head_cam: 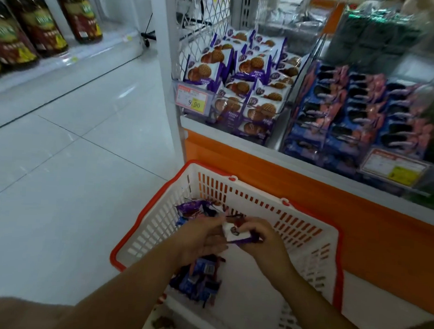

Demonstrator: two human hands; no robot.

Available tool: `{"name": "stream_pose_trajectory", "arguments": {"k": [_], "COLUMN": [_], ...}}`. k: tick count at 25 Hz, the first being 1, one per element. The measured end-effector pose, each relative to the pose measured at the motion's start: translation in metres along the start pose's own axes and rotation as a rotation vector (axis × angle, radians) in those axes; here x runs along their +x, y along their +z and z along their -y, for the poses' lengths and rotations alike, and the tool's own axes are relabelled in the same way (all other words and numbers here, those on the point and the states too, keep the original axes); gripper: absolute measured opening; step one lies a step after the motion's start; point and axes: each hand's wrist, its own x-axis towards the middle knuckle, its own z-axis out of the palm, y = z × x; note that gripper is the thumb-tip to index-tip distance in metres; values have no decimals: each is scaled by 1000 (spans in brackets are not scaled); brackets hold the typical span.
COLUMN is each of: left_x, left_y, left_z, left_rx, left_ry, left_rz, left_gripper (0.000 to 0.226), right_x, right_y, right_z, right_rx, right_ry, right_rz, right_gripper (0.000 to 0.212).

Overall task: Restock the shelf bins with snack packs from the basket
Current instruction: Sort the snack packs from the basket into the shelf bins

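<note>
Snack pack [233, 232], white with a purple edge, is pinched between 2 hands above the basket. The left hand [202, 236] curls its fingers round the pack's left end and the right hand [264, 239] grips its right end. Under them, the white basket [312, 244] with a red rim stands just beside the orange shelf base [333, 220]. It holds purple packs [193, 209] in its far left corner and blue packs [199, 281] nearer the person. Farther off, a clear shelf bin [212, 98] is stacked with waffle packs [249, 63] (its front price tag [192, 100] reads 9.90). The neighbouring bin [337, 150] on the right holds dark cookie packs [352, 103]. Brown bottles [35, 21] line a shelf at far left.
</note>
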Motion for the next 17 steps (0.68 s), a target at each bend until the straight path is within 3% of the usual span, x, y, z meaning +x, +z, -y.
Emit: {"name": "stream_pose_trajectory", "arguments": {"k": [2, 7, 12, 17], "left_x": [-1, -7, -14, -21], "left_y": [3, 6, 14, 13], "left_z": [-1, 1, -2, -13], "left_rx": [-37, -91, -107, -97], "left_ry": [48, 132, 158, 180], "left_rz": [21, 38, 74, 124], "left_gripper": [27, 31, 33, 29], "right_x": [-4, -7, -5, -2], "right_y": [-4, -11, -9, -9], "right_z": [4, 19, 17, 29], "right_rx": [63, 515, 365, 464], "right_ry": [39, 206, 214, 221], "right_rz": [9, -95, -101, -70], "right_gripper": [31, 33, 27, 30]}}
